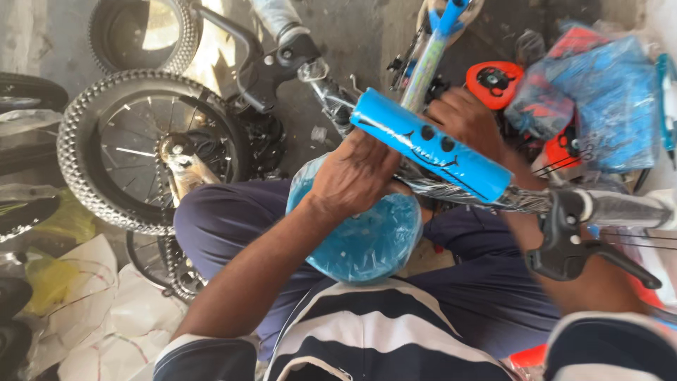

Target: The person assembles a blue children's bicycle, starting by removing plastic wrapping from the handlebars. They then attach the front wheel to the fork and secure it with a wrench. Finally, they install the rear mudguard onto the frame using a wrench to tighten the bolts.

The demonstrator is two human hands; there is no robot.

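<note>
A single head-worn camera looks steeply down from just above the person's chest, close over the lap and the blue handlebar pad (431, 144). It faces forward and down to the concrete floor (338, 32), where a spoked wheel (144, 148) lies at upper left.

Handlebar pad (431, 144) lies across the lap, saddle (367, 240) beneath it, spoked wheel (151, 148) left, brake lever (582, 243) right.

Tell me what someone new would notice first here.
The bright blue pad on the handlebar sits dead centre, with the left hand below it and the right hand behind it. Just under them lies a blue plastic-wrapped saddle on the lap. At left stands a knobbly wheel.
</note>
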